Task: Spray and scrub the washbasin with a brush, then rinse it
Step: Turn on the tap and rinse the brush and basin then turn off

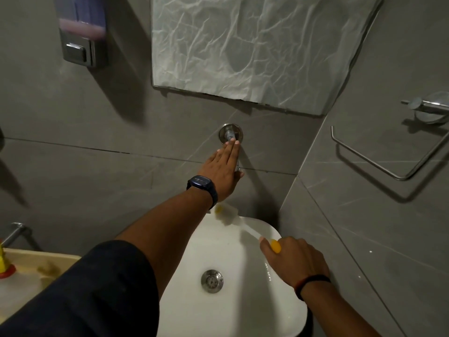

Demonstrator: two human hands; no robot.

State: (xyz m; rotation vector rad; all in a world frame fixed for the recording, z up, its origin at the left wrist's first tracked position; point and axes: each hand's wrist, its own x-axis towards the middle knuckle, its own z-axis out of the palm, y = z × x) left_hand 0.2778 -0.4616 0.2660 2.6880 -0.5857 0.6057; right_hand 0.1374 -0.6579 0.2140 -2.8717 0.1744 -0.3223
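The white washbasin (243, 300) sits low in the middle, with a steel drain (211, 281) at its bottom. My left hand (222, 167) reaches up over the wall tap (230, 133), fingers straight and laid along it, the thumb curled underneath. My right hand (292, 260) grips the yellow handle of a brush (233, 216) at the basin's right rim. The white brush head, blurred, lies at the basin's back edge under my left wrist. Water glistens on the basin's right slope.
A paper-covered mirror (255, 49) hangs above the tap. A soap dispenser (81, 32) is on the wall at upper left. A metal towel rail (379, 156) and a holder (427, 108) stick out from the right wall. A beige tub (36, 263) stands at lower left.
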